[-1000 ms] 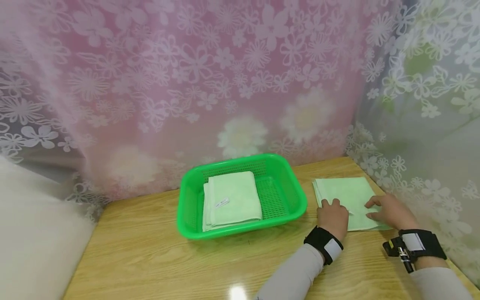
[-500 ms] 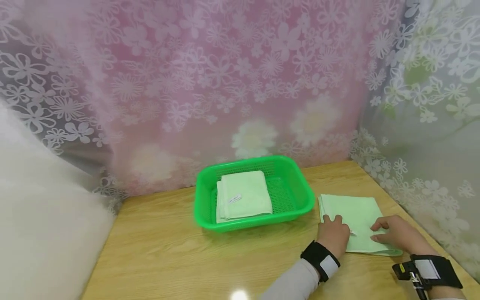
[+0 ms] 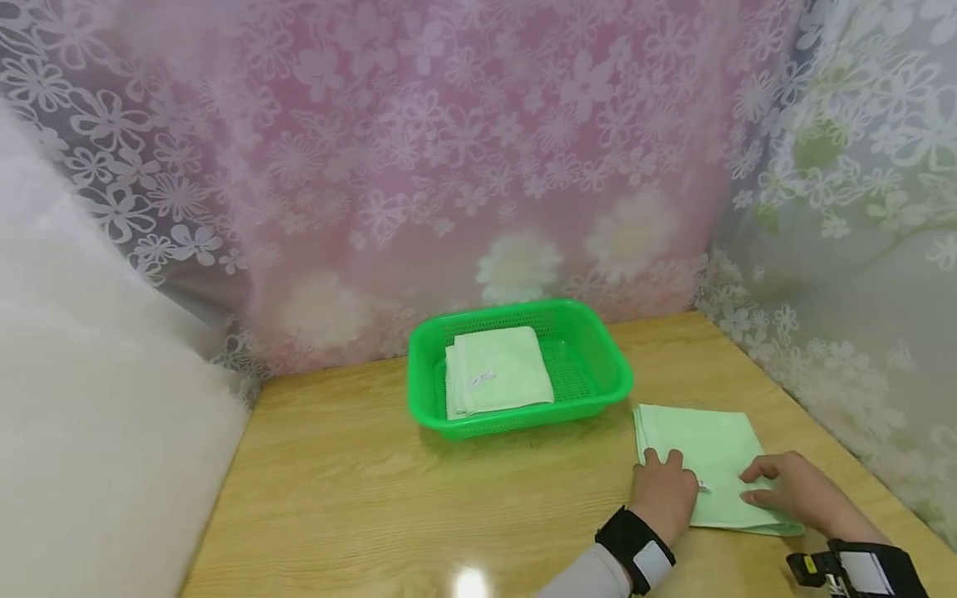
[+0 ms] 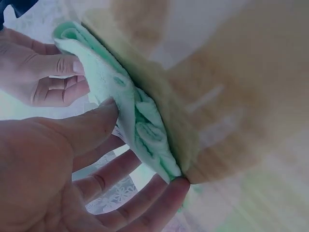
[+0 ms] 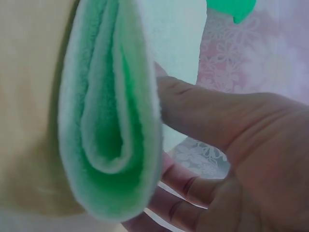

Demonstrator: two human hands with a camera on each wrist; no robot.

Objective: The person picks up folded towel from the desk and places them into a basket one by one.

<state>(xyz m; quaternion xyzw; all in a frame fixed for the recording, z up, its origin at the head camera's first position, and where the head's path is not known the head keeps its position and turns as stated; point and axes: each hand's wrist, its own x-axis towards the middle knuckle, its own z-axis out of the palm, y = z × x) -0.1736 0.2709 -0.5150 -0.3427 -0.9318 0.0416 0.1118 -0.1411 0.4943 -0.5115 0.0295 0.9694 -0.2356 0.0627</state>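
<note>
A folded pale green towel point(image 3: 706, 432) lies flat at the right side of the wooden table, its stacked layers visible at the near edge in the right wrist view. My left hand point(image 3: 664, 494) rests on its left part, beside a small white tag point(image 3: 704, 487). In the left wrist view the thumb touches the towel point(image 4: 108, 79) and the fingers spread along it. On the right part rests my right hand point(image 3: 800, 492), thumb and fingers apart and loosely bent. The right wrist view has that thumb point(image 5: 198, 108) against the towel's upper face.
A green plastic basket point(image 3: 523, 425) stands at the back middle, left of the towel. Inside it is a stack of folded pale green towels point(image 3: 504, 361) with a white label. Flowered curtains point(image 3: 449, 166) close off the back and sides of the wooden table point(image 3: 359, 490).
The head view has tilted and shifted, so basket and towel sit elsewhere in the picture. Both hands keep nearly the same places on the towel.
</note>
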